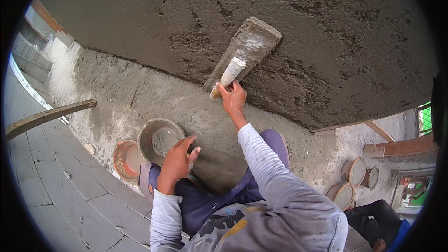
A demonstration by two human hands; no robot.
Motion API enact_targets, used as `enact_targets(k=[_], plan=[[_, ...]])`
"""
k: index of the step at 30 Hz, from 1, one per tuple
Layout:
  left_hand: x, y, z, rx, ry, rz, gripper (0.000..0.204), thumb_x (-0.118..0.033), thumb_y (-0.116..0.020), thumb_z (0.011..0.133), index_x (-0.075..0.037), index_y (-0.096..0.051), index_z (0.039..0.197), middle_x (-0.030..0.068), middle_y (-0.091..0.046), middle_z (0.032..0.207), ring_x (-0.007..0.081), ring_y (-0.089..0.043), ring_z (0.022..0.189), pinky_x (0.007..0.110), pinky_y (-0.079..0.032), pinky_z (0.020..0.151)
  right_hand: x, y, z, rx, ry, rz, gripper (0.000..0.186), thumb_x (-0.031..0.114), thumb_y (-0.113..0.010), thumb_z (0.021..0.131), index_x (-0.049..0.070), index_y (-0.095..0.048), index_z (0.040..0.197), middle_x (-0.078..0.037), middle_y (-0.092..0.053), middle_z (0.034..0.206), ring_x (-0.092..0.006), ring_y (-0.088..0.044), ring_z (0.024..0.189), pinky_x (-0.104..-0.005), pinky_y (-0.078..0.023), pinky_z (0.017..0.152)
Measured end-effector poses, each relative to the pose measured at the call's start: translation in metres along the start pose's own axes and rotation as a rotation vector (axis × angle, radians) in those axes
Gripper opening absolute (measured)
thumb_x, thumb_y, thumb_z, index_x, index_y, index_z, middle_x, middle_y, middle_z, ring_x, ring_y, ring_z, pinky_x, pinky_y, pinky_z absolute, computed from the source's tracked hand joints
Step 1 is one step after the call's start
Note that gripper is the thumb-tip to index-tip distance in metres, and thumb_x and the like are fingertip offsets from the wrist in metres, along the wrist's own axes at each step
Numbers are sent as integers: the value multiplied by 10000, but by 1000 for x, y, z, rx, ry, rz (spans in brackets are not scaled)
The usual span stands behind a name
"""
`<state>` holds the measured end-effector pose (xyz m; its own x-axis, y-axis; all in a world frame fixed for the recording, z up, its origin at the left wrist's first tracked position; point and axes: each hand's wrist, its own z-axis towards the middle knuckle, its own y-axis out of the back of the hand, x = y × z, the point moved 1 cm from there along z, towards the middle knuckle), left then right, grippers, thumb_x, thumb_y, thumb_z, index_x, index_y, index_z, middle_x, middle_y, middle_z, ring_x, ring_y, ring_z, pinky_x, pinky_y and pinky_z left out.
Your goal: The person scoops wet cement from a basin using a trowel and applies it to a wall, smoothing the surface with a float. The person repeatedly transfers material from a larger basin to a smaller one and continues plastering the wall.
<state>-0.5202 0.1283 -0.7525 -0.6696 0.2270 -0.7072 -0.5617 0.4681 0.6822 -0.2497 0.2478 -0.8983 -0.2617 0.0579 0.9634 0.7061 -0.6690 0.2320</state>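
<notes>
My right hand [233,99] is closed around the lower end of a plastering float's handle. The float [256,39] has a long, mortar-coated blade lying against the wet grey plastered wall [336,32], tilted with its top to the right. My left hand [178,161] hovers beside the rim of a mortar-crusted bucket [148,136]. Its fingers are curled, with the thumb apart from them; a small yellowish-brown bit shows between, but most of it is hidden by the hand. Pale wet mix lies inside this bucket.
Left of the bucket stands an orange-rimmed pail [125,161] of grey liquid. A wooden pole [51,116] juts in from the left above grey planks [88,172]. At right stand several buckets [354,171], with another person's dark-clothed leg [373,219] nearby. A rough mortar ledge [116,86] borders the wall.
</notes>
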Motion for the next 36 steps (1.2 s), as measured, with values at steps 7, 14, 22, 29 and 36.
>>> enact_targets(k=[7, 14, 22, 29, 36], plan=[[-5, -13, 19, 79, -2, -22, 442, -266, -701, 1047, -33, -641, 1418, 277, -715, 1281, 474, -693, 1194, 506, -559, 1001, 37, 169, -3, -55, 7, -114, 500, 363, -928, 866, -26, -776, 1141, -181, -832, 1032, -256, -816, 959, -401, -609, 844], [-4, -22, 23, 87, -73, -16, 451, -283, -698, 1058, -47, -638, 1437, 252, -740, 1262, 398, -741, 1112, 448, -581, 942, 165, 340, 4, -28, 65, -150, 401, 224, -878, 947, -25, -765, 1240, -154, -819, 1154, -196, -785, 1021, -352, -637, 903], [-14, -28, 17, 112, -17, 61, 463, -307, -698, 1063, -51, -632, 1443, 229, -757, 1230, 370, -748, 1099, 439, -579, 940, 176, 162, 21, 91, 139, 65, 483, 299, -881, 932, -9, -698, 1257, -189, -805, 1143, -274, -795, 1046, -433, -625, 954], [-15, -33, -6, 73, 30, 35, 455, -281, -698, 1049, -24, -640, 1420, 274, -729, 1285, 446, -727, 1154, 495, -575, 972, 104, -120, 10, 7, -119, 303, 456, 261, -888, 875, -33, -694, 1165, -259, -779, 1077, -427, -770, 1029, -499, -582, 901], [-11, -31, -9, 141, 133, 95, 444, -268, -694, 1057, -51, -632, 1440, 265, -720, 1316, 447, -711, 1201, 501, -565, 1005, 26, -123, -17, -73, -308, 208, 377, 253, -861, 891, -25, -716, 1100, -264, -771, 1070, -450, -747, 1045, -512, -561, 891]])
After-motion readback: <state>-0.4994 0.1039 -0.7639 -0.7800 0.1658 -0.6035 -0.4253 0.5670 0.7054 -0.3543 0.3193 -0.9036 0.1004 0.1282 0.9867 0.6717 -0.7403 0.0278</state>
